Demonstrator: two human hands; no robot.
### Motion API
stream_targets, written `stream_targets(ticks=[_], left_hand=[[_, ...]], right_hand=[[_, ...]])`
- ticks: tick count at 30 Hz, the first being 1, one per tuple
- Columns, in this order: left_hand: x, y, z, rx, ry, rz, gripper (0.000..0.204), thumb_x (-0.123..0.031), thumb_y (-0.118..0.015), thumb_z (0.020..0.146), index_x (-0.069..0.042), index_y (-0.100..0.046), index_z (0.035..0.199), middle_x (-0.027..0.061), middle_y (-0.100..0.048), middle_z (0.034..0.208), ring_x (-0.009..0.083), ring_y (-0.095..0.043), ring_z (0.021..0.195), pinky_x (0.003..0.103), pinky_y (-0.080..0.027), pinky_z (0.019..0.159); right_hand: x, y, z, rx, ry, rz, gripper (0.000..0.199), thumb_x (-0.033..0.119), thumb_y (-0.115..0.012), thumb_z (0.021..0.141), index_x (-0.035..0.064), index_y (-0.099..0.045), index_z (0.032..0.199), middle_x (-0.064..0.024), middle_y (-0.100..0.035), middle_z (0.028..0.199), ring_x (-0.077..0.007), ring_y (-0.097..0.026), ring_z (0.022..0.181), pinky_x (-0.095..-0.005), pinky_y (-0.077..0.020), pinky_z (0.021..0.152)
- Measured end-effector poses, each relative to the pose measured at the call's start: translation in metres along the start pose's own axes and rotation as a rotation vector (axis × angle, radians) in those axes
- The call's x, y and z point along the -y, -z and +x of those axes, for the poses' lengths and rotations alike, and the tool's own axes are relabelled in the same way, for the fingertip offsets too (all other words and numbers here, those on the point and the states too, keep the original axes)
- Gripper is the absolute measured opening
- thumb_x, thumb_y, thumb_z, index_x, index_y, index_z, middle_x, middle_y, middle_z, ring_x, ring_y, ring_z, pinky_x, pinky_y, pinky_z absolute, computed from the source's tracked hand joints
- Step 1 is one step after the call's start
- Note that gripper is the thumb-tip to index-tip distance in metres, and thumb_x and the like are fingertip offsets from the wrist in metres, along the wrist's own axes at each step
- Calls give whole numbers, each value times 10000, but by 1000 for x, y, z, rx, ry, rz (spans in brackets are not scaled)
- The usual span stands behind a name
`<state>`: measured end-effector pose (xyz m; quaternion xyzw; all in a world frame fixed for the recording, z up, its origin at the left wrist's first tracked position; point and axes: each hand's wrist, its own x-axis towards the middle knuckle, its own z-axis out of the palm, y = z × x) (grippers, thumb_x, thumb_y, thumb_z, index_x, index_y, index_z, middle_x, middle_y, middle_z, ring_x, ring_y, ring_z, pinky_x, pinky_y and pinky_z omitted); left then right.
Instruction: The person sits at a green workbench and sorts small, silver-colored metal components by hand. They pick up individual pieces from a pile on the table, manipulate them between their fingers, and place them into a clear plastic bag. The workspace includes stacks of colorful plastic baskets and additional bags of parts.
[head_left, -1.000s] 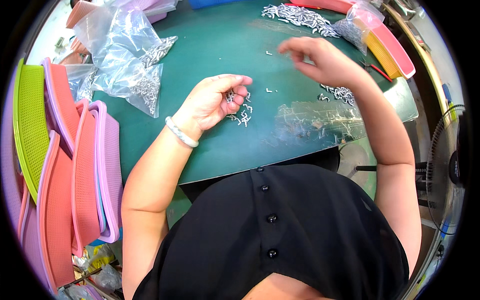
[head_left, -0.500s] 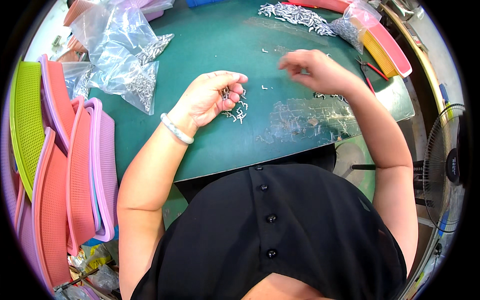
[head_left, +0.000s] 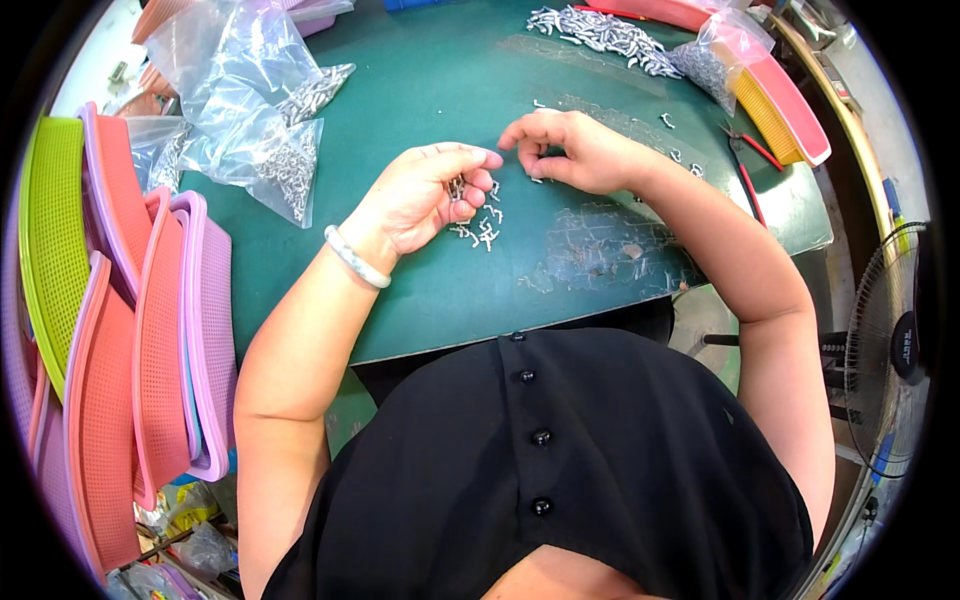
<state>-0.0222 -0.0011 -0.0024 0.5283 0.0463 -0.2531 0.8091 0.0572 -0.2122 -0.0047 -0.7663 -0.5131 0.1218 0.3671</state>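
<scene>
My left hand, with a pale bangle on its wrist, is curled round several small bent metal pieces, which show between its fingers. More small silvery bent pieces lie loose on the green tabletop just under and beside that hand. My right hand hovers just right of the left fingertips. Its fingers are curved, with a gap between thumb and forefinger and nothing visible in them. A few single pieces lie scattered beyond and beside the right forearm.
Clear bags of metal parts lie at the far left. At the far right are a heap of grey curved parts, another bag, stacked baskets and red-handled pliers. Coloured baskets stand left; a fan stands right.
My right hand has moved left, from over the middle right of the table to close beside my left hand. The left hand has stayed in place, still holding the pieces.
</scene>
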Motion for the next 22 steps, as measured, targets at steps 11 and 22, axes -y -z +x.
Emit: stream_targets(ticks=[11, 22], left_hand=[[-1, -4, -4, -25, 33, -12, 156, -135, -523, 869, 9, -571, 904, 18, -556, 704, 80, -509, 586, 179, -394, 486], [-5, 1, -3, -8, 25, -110, 123, -117, -524, 856, 3, -546, 870, 42, -544, 718, 103, -485, 577, 220, -421, 500]], right_hand=[[34, 3, 27, -90, 119, 12, 404, -37, -506, 730, -1, -462, 1130, -40, -524, 729, -146, -513, 719, -288, -420, 737], [35, 0, 41, -57, -12, 119, 437, -31, -504, 734, 5, -452, 1167, -21, -506, 713, -125, -488, 683, -265, -408, 691]])
